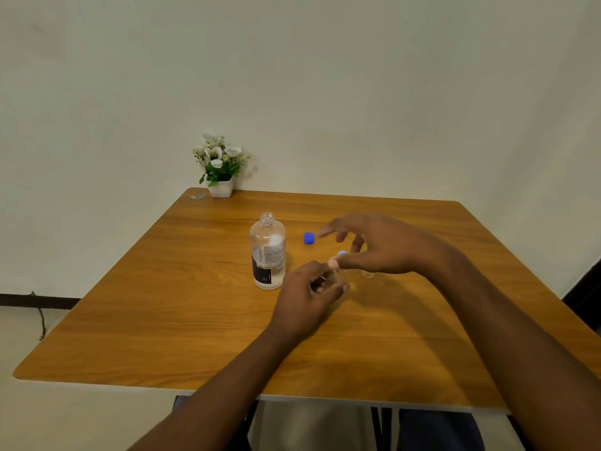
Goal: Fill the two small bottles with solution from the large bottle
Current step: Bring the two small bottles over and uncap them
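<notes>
Small bottle (335, 271): clear, visible only as a glint between the two hands, above the middle of the table (136, 320). Its body is hidden by the fingers, so no fill level can be read.

Left hand (309, 294): fingers curled inward and thumb closed toward them, grasping the small bottle. The forearm enters across the near edge of the table.

Right hand (380, 245): thumb and index finger pinch a pale cap (341, 253), held directly over the small bottle and touching or just above it; which cannot be told. The remaining fingers are spread and raised, pointing toward the left edge. The forearm enters from the near right corner.

Second bottle (367, 274): a small clear item on the table under the right palm, just right of the left fingertips. Only its rim shows, and its contents cannot be told.

Large bottle (267, 252): upright on the table, just left of the left hand and not touching it. It is clear, with a label facing the near edge. The neck is open, with no cap fitted. Its liquid level is hard to read.

Blue cap (309, 238): on the table between the large bottle and the right fingertips, toward the far edge, apart from both.

Flower pot (220, 187): white, with white flowers, at the far left corner against the wall. A small clear scrap (197, 196) lies just left of it.
</notes>
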